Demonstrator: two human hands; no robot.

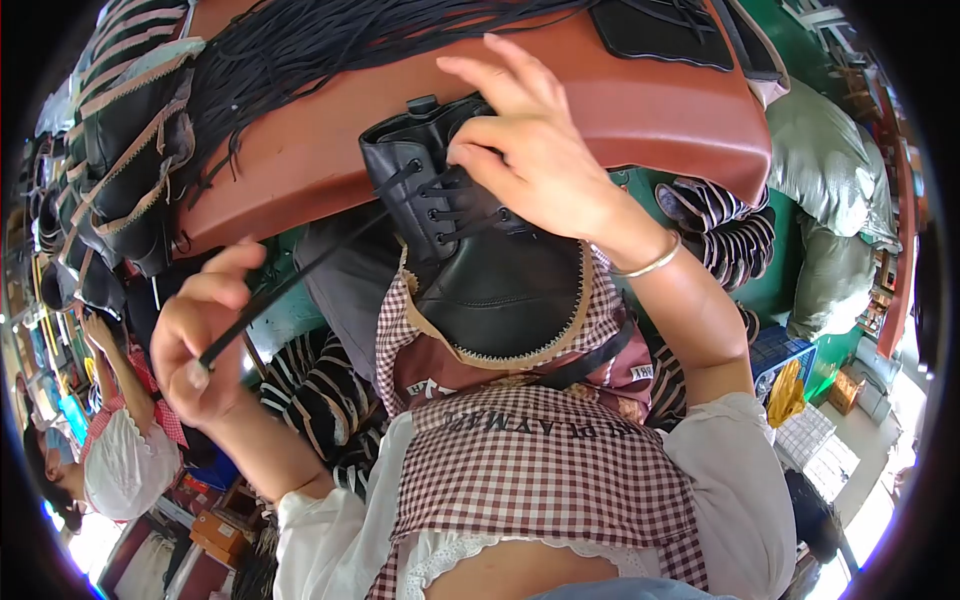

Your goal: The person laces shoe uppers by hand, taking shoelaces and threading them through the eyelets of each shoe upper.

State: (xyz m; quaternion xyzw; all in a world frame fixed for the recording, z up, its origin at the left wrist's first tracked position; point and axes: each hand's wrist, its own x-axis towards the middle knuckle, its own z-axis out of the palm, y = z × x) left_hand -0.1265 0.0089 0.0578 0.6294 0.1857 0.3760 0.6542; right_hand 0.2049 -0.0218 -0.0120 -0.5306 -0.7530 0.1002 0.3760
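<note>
A black leather boot upper (500, 290), with no sole visible and a tan zigzag-stitched edge, lies across the lap, its top against the brown-covered table. Black lace crosses between its eyelets. My left hand (205, 335), off to the left, pinches the end of a shoelace (310, 265) that runs taut to an eyelet on the left flap. At the upper right of the opening, my right hand (535, 150) has thumb and index finger closed on the boot upper by the eyelets, other fingers raised. Whether lace is also between those fingertips is hidden.
A pile of black laces (330, 45) covers the back of the brown table (650, 110). Stacked boot uppers (140, 150) stand at left, with striped bundles (730, 240) at right. A black leather piece (660, 35) lies far back. Another person (130, 450) sits at left.
</note>
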